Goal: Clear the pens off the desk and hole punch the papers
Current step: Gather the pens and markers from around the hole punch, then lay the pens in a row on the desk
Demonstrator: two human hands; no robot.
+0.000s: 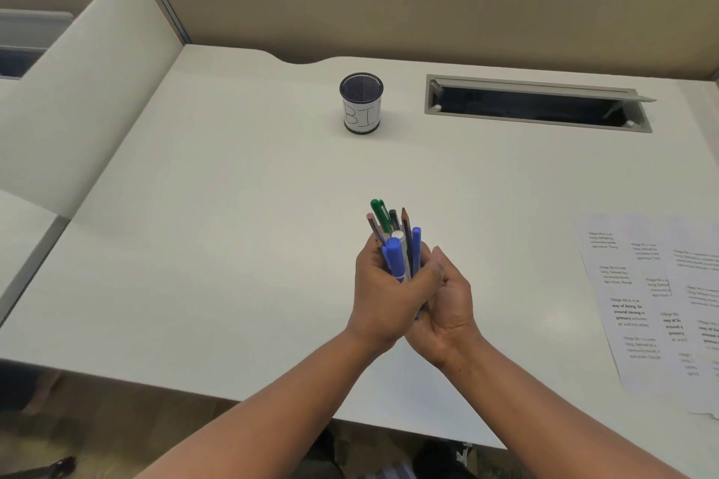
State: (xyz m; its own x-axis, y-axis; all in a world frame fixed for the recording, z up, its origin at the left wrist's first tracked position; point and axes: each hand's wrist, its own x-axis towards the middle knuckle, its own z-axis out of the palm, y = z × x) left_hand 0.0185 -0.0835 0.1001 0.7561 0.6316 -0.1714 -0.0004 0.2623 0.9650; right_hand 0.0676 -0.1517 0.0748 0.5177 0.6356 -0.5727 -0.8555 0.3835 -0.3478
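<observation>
A bundle of pens and pencils (pixel 395 235) stands upright between both hands above the middle of the white desk (pixel 233 245): green, blue and dark ones, tips up. My left hand (pixel 383 296) grips the bundle from the left. My right hand (pixel 447 303) wraps it from the right and below. A dark mesh pen cup (pixel 361 103) with a white paper label stands farther back, nothing visible inside it. Printed papers (pixel 653 303) lie spread at the desk's right edge. No hole punch is in view.
A grey cable hatch (pixel 537 105) with its lid propped open is set into the desk at the back right. A beige partition wall runs behind the desk, and a curved white side panel (pixel 89 89) rises on the left.
</observation>
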